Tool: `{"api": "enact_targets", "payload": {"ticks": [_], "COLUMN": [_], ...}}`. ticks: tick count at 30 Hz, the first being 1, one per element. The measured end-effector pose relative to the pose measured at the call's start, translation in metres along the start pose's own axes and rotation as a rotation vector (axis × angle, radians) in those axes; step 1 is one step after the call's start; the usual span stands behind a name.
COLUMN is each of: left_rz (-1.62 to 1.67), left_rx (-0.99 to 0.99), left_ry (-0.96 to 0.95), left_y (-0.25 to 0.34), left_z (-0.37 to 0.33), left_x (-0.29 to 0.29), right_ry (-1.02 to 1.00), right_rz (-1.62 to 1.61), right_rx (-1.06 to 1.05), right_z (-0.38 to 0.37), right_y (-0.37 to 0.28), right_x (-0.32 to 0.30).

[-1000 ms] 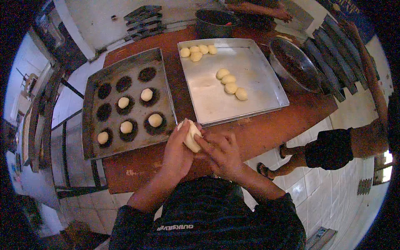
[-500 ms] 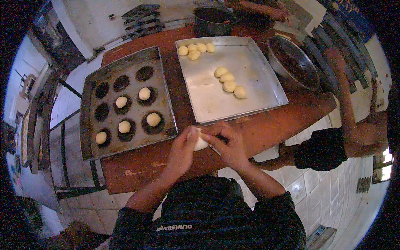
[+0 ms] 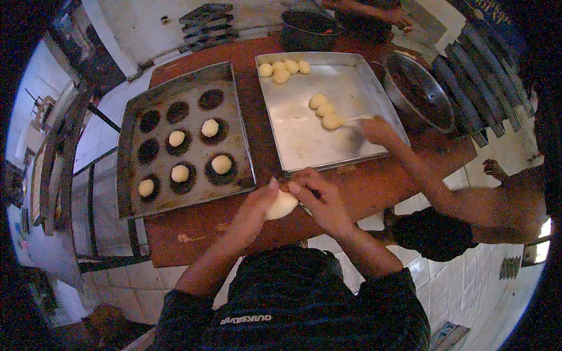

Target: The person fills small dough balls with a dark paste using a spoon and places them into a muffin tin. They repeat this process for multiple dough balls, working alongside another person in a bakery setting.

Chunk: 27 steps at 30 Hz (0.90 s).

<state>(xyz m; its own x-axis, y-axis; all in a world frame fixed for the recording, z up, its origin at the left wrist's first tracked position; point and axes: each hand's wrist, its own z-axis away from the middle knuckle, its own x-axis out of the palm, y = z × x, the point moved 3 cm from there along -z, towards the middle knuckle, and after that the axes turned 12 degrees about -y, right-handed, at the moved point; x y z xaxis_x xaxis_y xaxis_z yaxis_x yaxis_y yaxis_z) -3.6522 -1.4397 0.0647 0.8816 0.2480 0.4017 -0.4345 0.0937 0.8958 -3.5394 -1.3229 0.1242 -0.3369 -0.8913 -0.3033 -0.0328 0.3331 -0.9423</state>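
Above the near table edge, my left hand (image 3: 257,207) and my right hand (image 3: 321,202) are closed together on one piece of pale dough (image 3: 282,207). The dough bulges out below my fingers, smooth and rounded. My thumbs and fingertips meet at its top, partly hiding it. Left of my hands lies a dark baking tray (image 3: 249,153) with round blackened spots, several of them bearing white dough balls (image 3: 221,164). Beyond my hands is a shiny metal tray (image 3: 304,149) with yellowish dough balls (image 3: 291,66) at its far left corner and a short row of dough balls (image 3: 325,110) mid-tray.
At the right, another person's hand (image 3: 379,131) reaches over the shiny tray, blurred, beside the dough row. A large metal bowl (image 3: 449,120) and a dark pot (image 3: 304,47) stand behind, near a further person's arm (image 3: 386,14). Brown table (image 3: 193,237) wood shows around the trays.
The other person's arm has come in over the shiny tray, and the row there has lost its nearest ball. More of the dough now shows below my fingers.
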Motion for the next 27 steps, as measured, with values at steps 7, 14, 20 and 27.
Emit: {"api": "enact_targets", "payload": {"ticks": [7, 14, 20, 27], "left_rz": [-0.083, -0.099, -0.352, 0.758], "left_rx": [-0.195, -0.212, -0.325, 0.296], "left_ry": [0.117, 0.224, -0.214, -0.253], "left_y": [-0.022, 0.007, 0.040, 0.080], "left_z": [0.001, 0.016, 0.030, 0.029], "left_x": [-0.011, -0.005, -0.022, -0.040], "right_ry": [0.034, -0.003, -0.206, -0.420], "right_rz": [0.363, 0.029, 0.661, -0.047], "right_rx": [-0.094, 0.081, -0.425, -0.035], "right_z": [0.002, 0.002, 0.010, -0.032], "right_y": [-0.013, -0.006, -0.026, -0.030], "right_x": [0.003, 0.015, 0.036, 0.070]}}
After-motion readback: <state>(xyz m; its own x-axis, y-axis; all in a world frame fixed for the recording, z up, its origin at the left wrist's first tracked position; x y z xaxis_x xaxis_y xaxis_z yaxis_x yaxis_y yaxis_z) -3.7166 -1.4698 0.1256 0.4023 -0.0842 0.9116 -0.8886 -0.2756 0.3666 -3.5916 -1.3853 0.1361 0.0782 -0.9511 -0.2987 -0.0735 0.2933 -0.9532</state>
